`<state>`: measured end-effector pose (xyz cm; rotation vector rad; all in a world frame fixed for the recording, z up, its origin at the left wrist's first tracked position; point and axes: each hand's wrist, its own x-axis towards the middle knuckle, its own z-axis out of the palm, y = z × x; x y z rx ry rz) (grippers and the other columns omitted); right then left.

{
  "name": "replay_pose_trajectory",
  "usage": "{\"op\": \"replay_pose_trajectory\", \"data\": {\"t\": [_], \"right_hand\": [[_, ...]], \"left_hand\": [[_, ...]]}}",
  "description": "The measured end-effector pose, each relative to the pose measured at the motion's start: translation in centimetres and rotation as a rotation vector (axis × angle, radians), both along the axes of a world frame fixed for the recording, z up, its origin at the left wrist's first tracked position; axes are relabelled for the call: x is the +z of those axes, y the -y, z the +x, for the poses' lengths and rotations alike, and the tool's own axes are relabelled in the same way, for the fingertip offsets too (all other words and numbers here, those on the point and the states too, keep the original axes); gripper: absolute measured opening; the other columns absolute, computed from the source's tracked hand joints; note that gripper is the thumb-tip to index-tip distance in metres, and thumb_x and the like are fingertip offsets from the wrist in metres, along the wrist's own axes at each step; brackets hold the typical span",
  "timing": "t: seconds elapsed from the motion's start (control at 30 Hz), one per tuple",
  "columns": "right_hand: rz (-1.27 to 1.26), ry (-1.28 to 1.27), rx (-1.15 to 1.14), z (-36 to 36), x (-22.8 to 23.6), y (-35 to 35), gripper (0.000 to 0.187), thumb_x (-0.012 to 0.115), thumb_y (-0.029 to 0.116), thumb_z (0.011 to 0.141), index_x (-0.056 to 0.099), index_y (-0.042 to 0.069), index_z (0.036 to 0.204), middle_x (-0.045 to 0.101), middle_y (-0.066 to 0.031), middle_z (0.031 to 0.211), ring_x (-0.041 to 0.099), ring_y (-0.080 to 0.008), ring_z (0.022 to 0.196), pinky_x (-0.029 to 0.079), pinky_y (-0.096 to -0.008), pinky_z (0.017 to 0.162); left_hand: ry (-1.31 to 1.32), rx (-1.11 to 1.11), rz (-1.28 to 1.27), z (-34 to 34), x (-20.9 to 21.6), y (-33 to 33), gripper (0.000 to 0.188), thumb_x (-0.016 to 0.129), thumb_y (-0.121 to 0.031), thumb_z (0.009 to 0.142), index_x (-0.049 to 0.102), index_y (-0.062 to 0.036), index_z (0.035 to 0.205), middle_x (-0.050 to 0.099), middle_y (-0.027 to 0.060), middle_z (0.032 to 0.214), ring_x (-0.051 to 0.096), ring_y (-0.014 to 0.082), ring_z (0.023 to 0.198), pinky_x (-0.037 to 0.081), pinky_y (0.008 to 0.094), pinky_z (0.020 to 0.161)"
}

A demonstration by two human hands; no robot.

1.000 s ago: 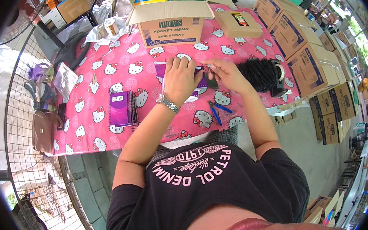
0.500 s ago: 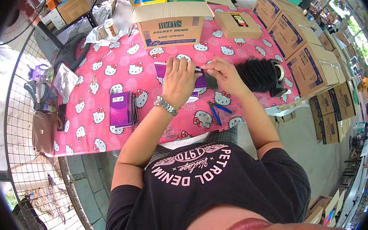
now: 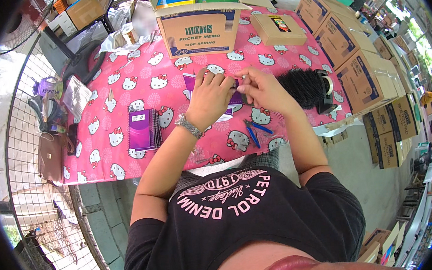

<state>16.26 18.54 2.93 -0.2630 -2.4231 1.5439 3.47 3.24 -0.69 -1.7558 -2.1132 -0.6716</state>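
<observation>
On the pink cartoon-print table lies a purple-covered notebook (image 3: 236, 99), mostly hidden under my hands. My left hand (image 3: 210, 96), a metal-band watch on its wrist, rests over the notebook with its fingers curled across the far edge, gripping it. At the notebook's right edge my right hand (image 3: 263, 91) is closed in a pinch, thumb against forefinger; what sits between them is too small to make out. Blue-handled cutting pliers (image 3: 254, 133) lie spread just nearer to me. A stack of finished-looking purple spiral notebooks (image 3: 142, 130) stands to the left.
Black wire coils (image 3: 301, 87) are heaped at the right beside a tape dispenser (image 3: 327, 93). Behind stands an open carton (image 3: 199, 32) of colourful notebooks, with a flat brown box (image 3: 279, 29) next to it. Stacked cartons (image 3: 369, 80) line the right; a wire-mesh fence (image 3: 40, 164) is at left.
My right hand has shifted slightly left and turned, bringing its pinch closer to my left fingers. My left hand stays on the notebook, its wrist a little further left.
</observation>
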Motion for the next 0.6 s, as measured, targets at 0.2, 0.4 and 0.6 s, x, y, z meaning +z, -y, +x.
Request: {"op": "replay_pose_trajectory", "data": {"t": [0.2,0.4,0.6], "right_hand": [[0.475,0.367,-0.407,-3.7,-15.5,-8.1,0.039,0.054,0.033,0.098,0.057,0.000,0.118,0.064,-0.0158,0.090,0.066,-0.0337,0.069,0.054,-0.0451,0.062],[1.092,0.564,-0.310,-2.9,-21.3,-3.0,0.042,0.062,0.039,0.089,0.063,0.006,0.115,0.056,-0.0177,0.122,0.051,-0.0338,0.120,0.045,-0.0547,0.090],[0.917,0.230,-0.515,-0.3,-22.7,-1.5,0.051,0.070,0.043,0.081,0.062,0.007,0.117,0.052,-0.0208,0.119,0.046,-0.0404,0.116,0.042,-0.0555,0.096]], "left_hand": [[0.044,-0.079,0.030,-0.3,0.5,-0.3,0.023,0.062,-0.021,0.090,0.059,-0.0101,0.110,0.065,0.0094,0.100,0.059,0.0291,0.101,0.035,0.0507,0.107],[0.083,-0.030,0.115,-0.3,0.2,0.4,0.022,0.062,-0.019,0.090,0.059,-0.0098,0.110,0.066,0.0089,0.099,0.059,0.0287,0.099,0.032,0.0521,0.111],[0.089,-0.068,0.082,-0.5,-0.5,0.2,0.021,0.064,-0.016,0.088,0.058,-0.0099,0.107,0.065,0.0073,0.098,0.059,0.0277,0.101,0.028,0.0538,0.114]]}}
